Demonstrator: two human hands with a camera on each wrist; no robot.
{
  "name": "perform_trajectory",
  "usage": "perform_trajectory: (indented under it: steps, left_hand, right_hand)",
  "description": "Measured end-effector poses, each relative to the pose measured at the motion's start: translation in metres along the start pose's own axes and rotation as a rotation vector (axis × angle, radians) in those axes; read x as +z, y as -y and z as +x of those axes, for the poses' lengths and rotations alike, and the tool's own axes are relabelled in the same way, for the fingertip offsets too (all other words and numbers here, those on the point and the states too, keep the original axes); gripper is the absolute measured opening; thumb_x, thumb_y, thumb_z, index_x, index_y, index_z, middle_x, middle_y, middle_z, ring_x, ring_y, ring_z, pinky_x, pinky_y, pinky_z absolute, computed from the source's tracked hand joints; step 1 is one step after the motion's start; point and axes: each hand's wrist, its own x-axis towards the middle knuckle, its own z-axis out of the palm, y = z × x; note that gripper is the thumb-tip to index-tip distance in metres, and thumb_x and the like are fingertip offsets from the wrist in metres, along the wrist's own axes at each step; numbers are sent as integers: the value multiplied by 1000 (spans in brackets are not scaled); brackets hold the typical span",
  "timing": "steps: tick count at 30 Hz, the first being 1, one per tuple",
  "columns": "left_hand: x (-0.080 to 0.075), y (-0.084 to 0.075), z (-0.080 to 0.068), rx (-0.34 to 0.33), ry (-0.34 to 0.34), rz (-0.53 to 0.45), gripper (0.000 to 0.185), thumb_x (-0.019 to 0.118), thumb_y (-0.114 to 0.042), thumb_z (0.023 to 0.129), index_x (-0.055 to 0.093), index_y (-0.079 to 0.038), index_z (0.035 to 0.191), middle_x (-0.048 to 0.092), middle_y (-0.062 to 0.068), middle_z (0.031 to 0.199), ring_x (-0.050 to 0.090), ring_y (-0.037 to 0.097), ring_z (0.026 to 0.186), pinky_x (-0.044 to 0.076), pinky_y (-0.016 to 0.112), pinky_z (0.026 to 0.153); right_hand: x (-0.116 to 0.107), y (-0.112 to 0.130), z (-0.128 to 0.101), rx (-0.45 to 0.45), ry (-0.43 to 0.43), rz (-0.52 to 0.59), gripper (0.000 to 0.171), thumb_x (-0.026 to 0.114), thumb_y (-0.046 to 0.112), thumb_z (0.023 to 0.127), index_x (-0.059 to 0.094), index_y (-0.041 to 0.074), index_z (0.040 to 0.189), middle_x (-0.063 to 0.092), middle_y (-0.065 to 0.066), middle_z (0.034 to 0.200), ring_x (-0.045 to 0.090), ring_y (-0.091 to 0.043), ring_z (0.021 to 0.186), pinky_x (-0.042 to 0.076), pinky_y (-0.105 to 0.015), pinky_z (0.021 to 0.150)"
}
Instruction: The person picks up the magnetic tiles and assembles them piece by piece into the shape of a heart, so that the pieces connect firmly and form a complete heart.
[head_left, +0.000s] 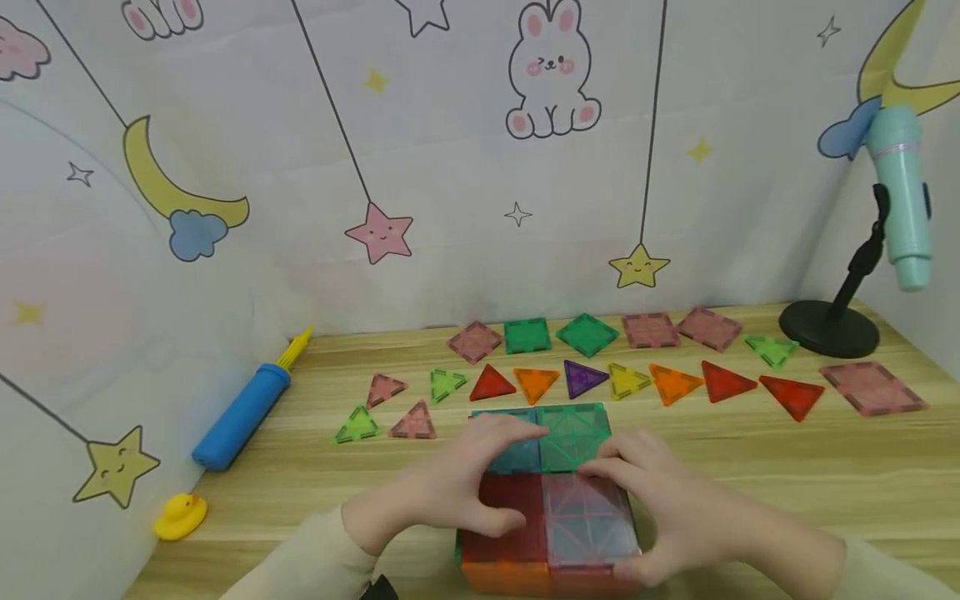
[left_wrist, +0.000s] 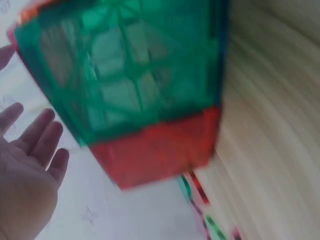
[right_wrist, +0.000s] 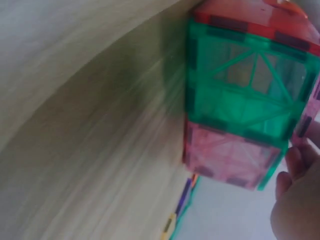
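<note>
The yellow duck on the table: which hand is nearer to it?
Left. The left hand rests on the tile box, on the side facing the duck; the right hand is on the box's far side.

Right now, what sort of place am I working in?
Probably a children's play corner: a wooden table against a cartoon bunny-and-stars backdrop, loose magnetic tiles laid in rows, and a rubber duck. Both hands rest on a box of magnetic tiles.
</note>
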Motion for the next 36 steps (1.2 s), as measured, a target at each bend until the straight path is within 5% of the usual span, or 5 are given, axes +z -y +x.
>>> perform_trajectory:
  steps: [6, 12, 19, 24, 36]
  left_hand:
    - [-15, 40, -36, -209, -240, 59, 69, 75, -18, 79, 41, -8, 139, 47, 9, 135, 43, 27, 121, 42, 48, 91]
    - [-18, 68, -68, -484, -224, -145, 76, 74, -24, 82, 33, -11, 145, 37, 11, 143, 39, 34, 126, 35, 56, 97]
    - [0, 69, -44, -427, -12, -321, 92, 72, -38, 81, 17, -14, 151, 24, 6, 152, 34, 28, 132, 32, 48, 103]
    - [3, 70, -43, -454, 21, -403, 97, 74, -42, 77, 16, -20, 151, 26, 1, 150, 43, 24, 126, 36, 44, 101]
    - [3, 59, -47, -490, 44, -426, 99, 76, -36, 74, 14, -27, 151, 20, -3, 152, 46, 22, 123, 38, 37, 100]
  right_hand:
    - [0, 3, -4, 128, 74, 54, 72, 71, 58, 73, 49, 26, 133, 38, 13, 122, 33, -9, 108, 45, -34, 82]
    - [2, -2, -7, 170, 79, 164, 92, 73, 59, 69, 35, 22, 144, 29, 0, 141, 30, -23, 122, 45, -48, 84]
    - [6, -30, -6, 287, -24, 353, 93, 71, 36, 83, 11, 18, 152, 12, -22, 151, 24, -49, 128, 40, -64, 82]
    - [11, -38, 2, 396, 41, 489, 92, 70, 24, 85, 7, 14, 152, 22, -29, 145, 46, -42, 114, 46, -49, 81]
    - [14, -40, 3, 424, 35, 536, 91, 70, 22, 84, 9, 19, 151, 23, -26, 144, 49, -36, 108, 47, -45, 78]
